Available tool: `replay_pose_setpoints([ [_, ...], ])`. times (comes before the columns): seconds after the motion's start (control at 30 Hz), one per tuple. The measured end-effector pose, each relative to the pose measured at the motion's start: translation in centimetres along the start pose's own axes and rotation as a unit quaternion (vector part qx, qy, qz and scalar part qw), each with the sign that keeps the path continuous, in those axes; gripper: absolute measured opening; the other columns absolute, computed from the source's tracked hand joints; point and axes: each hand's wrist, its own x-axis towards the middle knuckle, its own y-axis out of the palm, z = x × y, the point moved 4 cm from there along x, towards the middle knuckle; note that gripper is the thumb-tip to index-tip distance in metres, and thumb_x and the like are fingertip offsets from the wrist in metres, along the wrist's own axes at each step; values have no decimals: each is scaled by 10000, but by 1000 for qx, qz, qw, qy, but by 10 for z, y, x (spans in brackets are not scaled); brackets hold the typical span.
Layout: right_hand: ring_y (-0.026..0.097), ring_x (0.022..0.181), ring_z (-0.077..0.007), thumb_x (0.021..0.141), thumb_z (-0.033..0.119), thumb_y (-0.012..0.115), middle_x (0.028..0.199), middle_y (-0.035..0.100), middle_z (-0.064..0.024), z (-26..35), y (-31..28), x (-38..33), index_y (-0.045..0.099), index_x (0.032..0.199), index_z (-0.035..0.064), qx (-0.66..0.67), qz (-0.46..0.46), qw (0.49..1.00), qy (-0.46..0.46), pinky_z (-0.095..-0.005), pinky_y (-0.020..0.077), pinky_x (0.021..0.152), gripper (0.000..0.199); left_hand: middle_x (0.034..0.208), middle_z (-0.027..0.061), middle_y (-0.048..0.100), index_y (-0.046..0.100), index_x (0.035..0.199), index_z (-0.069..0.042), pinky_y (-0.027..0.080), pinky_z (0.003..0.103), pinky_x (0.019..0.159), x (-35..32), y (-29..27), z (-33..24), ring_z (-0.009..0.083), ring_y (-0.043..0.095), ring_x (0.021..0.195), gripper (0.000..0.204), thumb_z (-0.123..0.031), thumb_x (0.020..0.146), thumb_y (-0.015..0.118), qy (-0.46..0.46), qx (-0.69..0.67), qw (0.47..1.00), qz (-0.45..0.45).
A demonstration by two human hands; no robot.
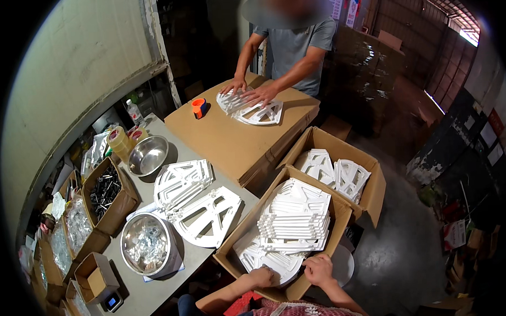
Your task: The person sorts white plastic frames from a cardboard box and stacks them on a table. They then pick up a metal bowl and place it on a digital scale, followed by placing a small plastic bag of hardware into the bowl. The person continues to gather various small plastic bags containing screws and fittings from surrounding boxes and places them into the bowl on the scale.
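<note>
A white plastic fan-shaped panel (284, 266) lies at the near end of an open cardboard box (227, 255). My left hand (262, 276) is closed at the panel's lower left edge, fingers curled over it. At the panel's right tip my right hand (319, 269) is closed too, close to the box's near right wall; its fingertips are partly hidden. Farther in, a tall stack of the same white panels (294, 220) fills the box. Left of the box, more loose white panels (207, 215) lie on the grey table (157, 295).
A metal pot (149, 245) of small parts and a steel bowl (148, 155) stand on the table. Small boxes (105, 196) line its left side. Behind, a second carton (371, 190) holds panels. Across, a co-worker's hands (262, 94) press panels on stacked cardboard (208, 140) beside an orange-and-blue tape roll (199, 108).
</note>
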Motion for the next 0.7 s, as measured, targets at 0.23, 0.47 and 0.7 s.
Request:
replay_pose_setpoints([
  [0.23,629,729,-220,681,110,619,749,668,-4,2,-6,6,692,746,148,11,-30,999,-30,-358,447,782,105,1083,190,659,665,1047,-32,501,441,881,6,-2,2,361,600,1056,361,-283,806,570,-11,-7,1000,-2],
  [0.47,621,776,-251,701,104,614,802,687,-22,6,-8,7,687,751,133,28,5,1000,12,-379,448,792,93,971,219,673,668,996,-6,518,453,809,8,-5,8,386,644,920,344,-289,826,570,-11,-41,999,-23],
  [0.7,625,793,-244,702,96,604,817,687,-22,15,-11,14,690,765,134,19,-28,999,-17,-377,450,785,114,1001,175,701,688,1128,-95,537,403,791,-26,-59,4,331,677,908,352,-301,865,579,70,-225,943,-234],
])
